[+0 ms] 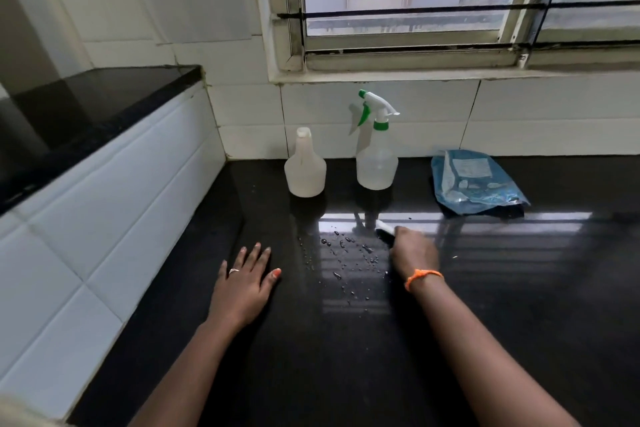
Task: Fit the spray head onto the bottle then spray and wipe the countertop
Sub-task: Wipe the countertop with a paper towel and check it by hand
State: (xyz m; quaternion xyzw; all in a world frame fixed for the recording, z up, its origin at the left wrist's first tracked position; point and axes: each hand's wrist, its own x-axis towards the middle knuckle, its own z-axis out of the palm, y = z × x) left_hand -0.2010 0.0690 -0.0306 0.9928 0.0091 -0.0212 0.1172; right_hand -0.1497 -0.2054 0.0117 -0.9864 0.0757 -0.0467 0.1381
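At the left edge of the frame a white tiled wall [114, 204] is running up toward a raised black ledge [100, 104] in the upper left. Low and left of centre, the left hand [242, 284] is lying flat on the glossy black stone countertop [346, 357], palm down, its fingers [250, 253] spread apart and holding nothing; a thin ring [233, 270] is sitting on one finger.

Above it, near the back wall, a translucent white plastic bottle without any head [305, 166] is standing upright. In the centre of the frame small water droplets [346, 253] are lying scattered on the countertop, between the two hands.

Just right of the first bottle, but apart from it, a clear plastic spray bottle [377, 163] is standing upright, and the white and green spray head [375, 107] is sitting fitted on its neck.

Right of the droplets, the right hand [414, 250] is blurred and is resting low on the surface — it is closed around a small dark and white wiping thing [384, 230], which is sticking out to the left and touching the countertop. What exactly this thing is, I cannot tell. An orange thread band [423, 277] is circling the right wrist.

Farther right, near the wall, a blue plastic pouch with a pale label [474, 180] is lying flat.
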